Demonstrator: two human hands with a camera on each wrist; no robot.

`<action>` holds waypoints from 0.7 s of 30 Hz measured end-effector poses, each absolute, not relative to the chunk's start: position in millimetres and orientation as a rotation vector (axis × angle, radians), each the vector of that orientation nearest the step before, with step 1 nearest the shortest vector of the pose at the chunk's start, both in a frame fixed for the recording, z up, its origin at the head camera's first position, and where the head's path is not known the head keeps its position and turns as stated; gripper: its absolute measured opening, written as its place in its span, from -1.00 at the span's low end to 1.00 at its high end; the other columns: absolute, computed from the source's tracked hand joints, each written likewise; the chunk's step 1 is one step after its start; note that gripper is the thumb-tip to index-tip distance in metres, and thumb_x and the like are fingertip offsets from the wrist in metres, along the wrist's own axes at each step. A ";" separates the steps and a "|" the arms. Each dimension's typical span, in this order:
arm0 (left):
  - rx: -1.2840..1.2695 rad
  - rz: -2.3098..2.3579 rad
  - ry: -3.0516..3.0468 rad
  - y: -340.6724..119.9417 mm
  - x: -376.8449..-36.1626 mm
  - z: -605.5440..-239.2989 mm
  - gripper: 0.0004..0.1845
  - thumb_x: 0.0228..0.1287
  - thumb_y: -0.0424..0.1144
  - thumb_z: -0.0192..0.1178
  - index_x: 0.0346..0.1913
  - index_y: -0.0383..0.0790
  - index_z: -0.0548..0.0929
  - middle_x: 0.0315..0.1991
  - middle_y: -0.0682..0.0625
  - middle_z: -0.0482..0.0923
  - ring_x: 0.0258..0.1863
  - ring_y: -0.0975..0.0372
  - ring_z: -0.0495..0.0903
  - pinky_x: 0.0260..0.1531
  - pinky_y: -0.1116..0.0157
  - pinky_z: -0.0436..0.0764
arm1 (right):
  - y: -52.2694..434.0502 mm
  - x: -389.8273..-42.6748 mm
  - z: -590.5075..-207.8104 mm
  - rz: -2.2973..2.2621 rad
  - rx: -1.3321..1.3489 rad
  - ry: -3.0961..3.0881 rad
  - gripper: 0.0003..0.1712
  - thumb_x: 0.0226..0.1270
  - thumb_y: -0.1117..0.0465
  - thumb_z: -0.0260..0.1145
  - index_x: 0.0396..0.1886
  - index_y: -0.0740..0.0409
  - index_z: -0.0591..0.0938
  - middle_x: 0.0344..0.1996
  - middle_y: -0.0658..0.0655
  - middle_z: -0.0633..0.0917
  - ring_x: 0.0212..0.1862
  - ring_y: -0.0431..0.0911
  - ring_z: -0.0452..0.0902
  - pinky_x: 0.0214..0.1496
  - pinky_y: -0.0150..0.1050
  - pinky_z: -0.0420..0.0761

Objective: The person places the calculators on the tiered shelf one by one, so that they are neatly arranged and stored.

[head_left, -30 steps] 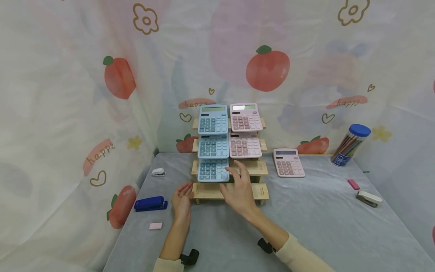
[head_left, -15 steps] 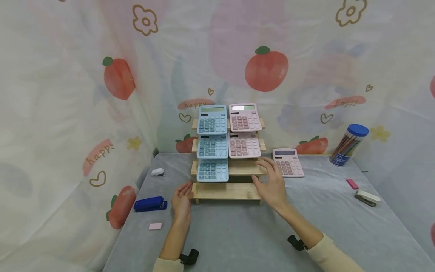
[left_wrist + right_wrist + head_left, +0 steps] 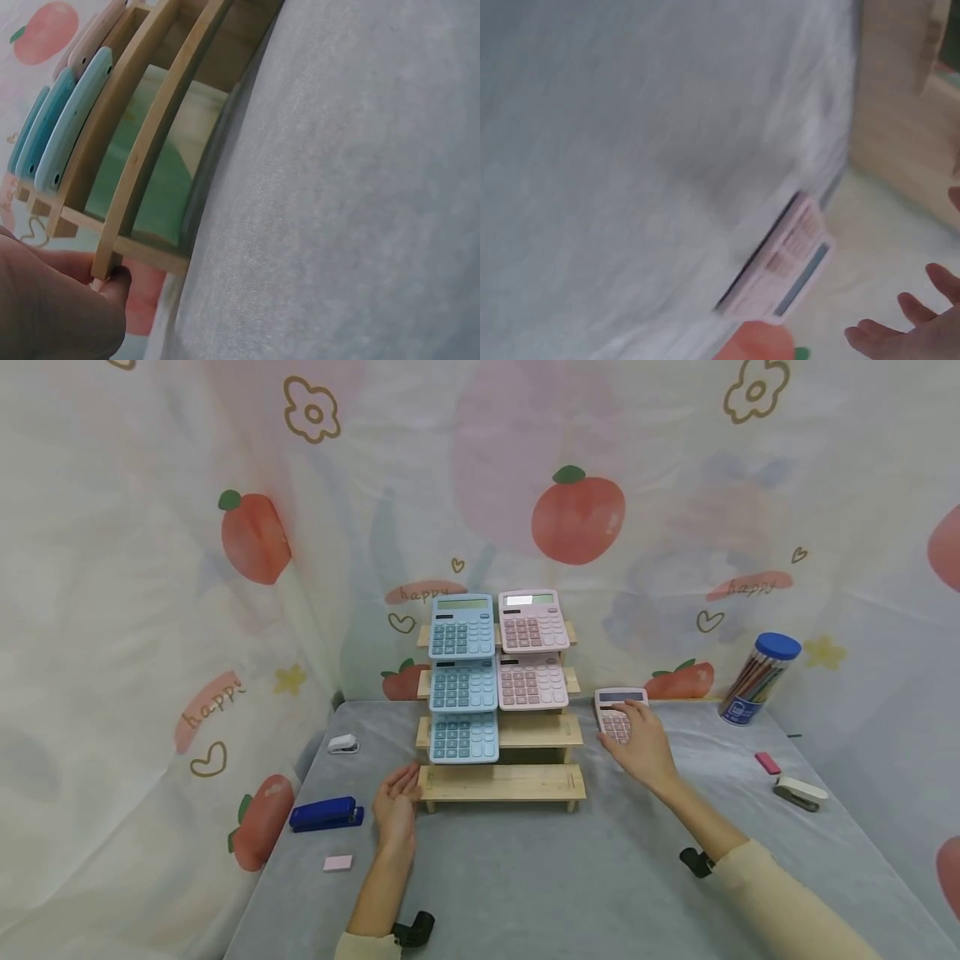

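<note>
A stepped wooden shelf (image 3: 502,783) stands at mid-table. My left hand (image 3: 395,810) pinches the left end of its lowest board between thumb and fingers, as the left wrist view shows up close (image 3: 64,300). Blue calculators (image 3: 462,625) fill the left side of the three upper steps, and pink calculators (image 3: 534,620) lean on the right side of the top two. Right of the shelf, my right hand (image 3: 645,752) reaches over another pink calculator (image 3: 621,695) on the table, covering its lower right part. In the right wrist view the fingers (image 3: 915,307) are spread, apart from that calculator.
To the left lie a blue stapler (image 3: 326,814), a pale pink eraser (image 3: 337,863) and a small white stapler-like item (image 3: 343,744). A blue-lidded pencil jar (image 3: 759,681), a pink eraser (image 3: 767,763) and a white stapler (image 3: 800,793) are at right. Printed curtains hang behind.
My right hand has moved right, from in front of the shelf's third step to over the pink calculator on the table. The left hand stays at the shelf's end. The head view shifts slightly.
</note>
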State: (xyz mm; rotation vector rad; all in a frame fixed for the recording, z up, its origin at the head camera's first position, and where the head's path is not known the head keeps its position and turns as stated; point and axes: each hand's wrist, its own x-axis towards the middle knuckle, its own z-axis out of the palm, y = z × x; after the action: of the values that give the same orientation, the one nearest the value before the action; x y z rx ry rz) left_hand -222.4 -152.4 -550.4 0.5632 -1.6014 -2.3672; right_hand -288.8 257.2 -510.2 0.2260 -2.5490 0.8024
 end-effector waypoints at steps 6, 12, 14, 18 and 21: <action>0.561 -2.362 -1.612 -153.3 -222.9 -552.5 -0.40 0.35 -0.68 0.07 0.45 -0.50 0.30 0.41 -0.32 0.47 0.44 -0.02 0.45 0.23 0.27 0.57 | 275.2 -311.6 -521.7 0.699 0.121 -2.765 0.03 0.12 -0.09 0.63 0.41 0.43 0.43 0.40 0.59 0.34 0.40 0.53 0.24 0.32 0.48 0.31; 0.550 -2.369 -1.589 -152.7 -222.0 -552.1 -0.41 0.35 -0.69 0.06 0.43 -0.50 0.31 0.40 -0.35 0.47 0.43 -0.03 0.46 0.08 0.39 0.62 | 279.6 -328.8 -535.4 0.572 0.036 -2.921 0.28 0.04 -0.34 0.59 0.53 0.35 0.29 0.51 0.57 0.19 0.45 0.61 0.09 0.23 0.60 0.28; 0.549 -2.368 -1.587 -152.8 -222.0 -552.4 -0.41 0.34 -0.70 0.07 0.42 -0.51 0.31 0.40 -0.35 0.47 0.42 -0.04 0.46 0.05 0.39 0.62 | 278.6 -333.5 -541.3 0.503 0.042 -2.989 0.30 0.10 -0.40 0.52 0.58 0.32 0.22 0.54 0.57 0.11 0.46 0.67 0.00 0.21 0.65 0.25; 0.547 -2.362 -1.589 -152.6 -222.1 -552.5 -0.42 0.34 -0.70 0.06 0.41 -0.51 0.32 0.39 -0.36 0.47 0.42 -0.05 0.46 0.04 0.39 0.63 | 275.9 -338.5 -549.9 0.475 0.069 -3.077 0.25 0.24 -0.36 0.43 0.62 0.30 0.11 0.57 0.60 -0.03 0.45 0.78 -0.19 0.20 0.74 0.11; 0.540 -2.364 -1.587 -151.9 -221.8 -552.2 -0.44 0.35 -0.70 0.06 0.40 -0.51 0.32 0.39 -0.37 0.46 0.43 -0.06 0.45 0.04 0.38 0.63 | 276.6 -340.3 -553.3 0.486 0.065 -3.091 0.17 0.31 -0.27 0.42 0.62 0.30 0.11 0.55 0.62 -0.04 0.42 0.82 -0.21 0.19 0.77 0.07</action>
State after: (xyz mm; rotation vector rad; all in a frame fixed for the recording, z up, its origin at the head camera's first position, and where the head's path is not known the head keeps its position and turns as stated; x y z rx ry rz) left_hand -221.8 -151.9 -552.2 0.5399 -1.5869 -2.3643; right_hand -340.3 276.6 -553.3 0.0654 -3.0913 0.4856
